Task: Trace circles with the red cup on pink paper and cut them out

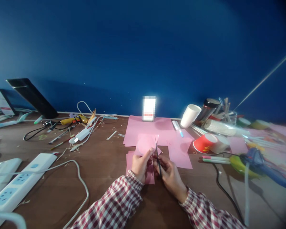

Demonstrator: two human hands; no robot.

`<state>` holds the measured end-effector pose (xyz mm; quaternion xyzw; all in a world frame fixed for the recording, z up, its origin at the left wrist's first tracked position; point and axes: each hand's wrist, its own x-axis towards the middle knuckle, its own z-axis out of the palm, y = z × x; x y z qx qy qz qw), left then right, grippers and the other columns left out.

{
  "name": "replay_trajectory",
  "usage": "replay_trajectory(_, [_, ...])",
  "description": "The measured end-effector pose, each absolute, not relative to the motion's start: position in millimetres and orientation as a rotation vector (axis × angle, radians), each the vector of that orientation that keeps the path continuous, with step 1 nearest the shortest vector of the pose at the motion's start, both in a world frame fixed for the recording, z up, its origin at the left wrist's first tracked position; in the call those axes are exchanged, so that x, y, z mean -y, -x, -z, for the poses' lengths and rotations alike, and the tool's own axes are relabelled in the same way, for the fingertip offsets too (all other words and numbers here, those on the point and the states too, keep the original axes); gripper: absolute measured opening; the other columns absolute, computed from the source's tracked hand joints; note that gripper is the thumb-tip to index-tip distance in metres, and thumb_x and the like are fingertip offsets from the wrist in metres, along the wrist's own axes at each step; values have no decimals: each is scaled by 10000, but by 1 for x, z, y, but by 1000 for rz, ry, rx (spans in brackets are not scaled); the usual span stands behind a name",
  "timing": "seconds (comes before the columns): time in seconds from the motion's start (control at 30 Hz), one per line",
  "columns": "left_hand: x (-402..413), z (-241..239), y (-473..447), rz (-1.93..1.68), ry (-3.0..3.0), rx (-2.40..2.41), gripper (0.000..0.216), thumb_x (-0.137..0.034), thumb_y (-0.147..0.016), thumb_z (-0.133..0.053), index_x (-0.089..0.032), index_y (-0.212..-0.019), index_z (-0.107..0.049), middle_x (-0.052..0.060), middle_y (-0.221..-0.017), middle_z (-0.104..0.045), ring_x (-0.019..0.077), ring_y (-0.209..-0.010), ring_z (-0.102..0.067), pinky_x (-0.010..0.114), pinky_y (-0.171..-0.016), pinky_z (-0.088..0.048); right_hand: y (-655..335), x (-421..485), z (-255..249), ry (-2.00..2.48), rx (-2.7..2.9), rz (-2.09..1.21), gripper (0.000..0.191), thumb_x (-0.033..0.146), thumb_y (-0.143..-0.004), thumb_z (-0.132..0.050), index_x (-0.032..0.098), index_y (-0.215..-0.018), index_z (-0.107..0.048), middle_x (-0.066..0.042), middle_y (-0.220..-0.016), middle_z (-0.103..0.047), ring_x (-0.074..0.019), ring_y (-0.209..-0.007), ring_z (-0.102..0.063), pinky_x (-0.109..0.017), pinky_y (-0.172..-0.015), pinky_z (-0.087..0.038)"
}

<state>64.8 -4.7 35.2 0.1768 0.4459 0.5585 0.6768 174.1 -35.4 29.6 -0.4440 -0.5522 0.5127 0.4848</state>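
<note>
My left hand point(140, 165) pinches a rounded piece of pink paper point(145, 143) and holds it up above the table. My right hand point(170, 176) is closed around small dark scissors point(157, 156), whose blades point up into the right edge of that paper. Both hands sit close together over more pink scraps point(149, 176) lying on the brown table point(105, 178). Checked red and white sleeves cover both my forearms.
Larger pink sheets point(147, 128) lie behind the hands, with a small white box point(149, 108) at the wall. Right: a red cup point(203, 143), a white cup point(190, 115), a jar, pens, markers. Left: white power strips point(19, 181), cables, tools.
</note>
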Motion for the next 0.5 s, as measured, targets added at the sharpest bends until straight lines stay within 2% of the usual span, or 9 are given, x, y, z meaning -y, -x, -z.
replay_trajectory(0.17, [7,-42,-66,-1239,-367,-1046,372,-368,-485,-841,-106,-569,-590,-40,-429,-502,63,-355,-456,188,-348,-374,-176,35,-29,1091,1377,-1246,312,350,-825,-614,175,-1084,-610,-70,-940,-660,-168,-748,-611,-252,-656,-510])
replay_trajectory(0.27, [10,-44,-67,-1241,-370,-988,342,-342,-506,-837,-102,-607,-615,-28,-458,-537,75,-376,-488,195,-371,-404,-176,35,-26,1075,1339,-1286,319,345,-822,-619,181,-1095,-600,-55,-930,-654,-145,-691,-594,-225,-585,-490])
replay_trajectory(0.4, [12,-41,-68,-1225,-362,-885,304,-317,-561,-813,-98,-686,-643,-3,-516,-587,100,-427,-544,222,-436,-462,-176,35,-25,1042,1302,-1311,306,320,-811,-637,188,-1084,-600,-36,-880,-650,-128,-656,-573,-211,-565,-468])
replay_trajectory(0.5, [11,-41,-68,-1221,-350,-939,317,-312,-539,-824,-94,-671,-634,-3,-502,-584,98,-411,-533,210,-402,-438,-175,35,-25,1036,1291,-1322,288,326,-815,-632,188,-1066,-605,-33,-862,-647,-118,-624,-554,-207,-542,-452])
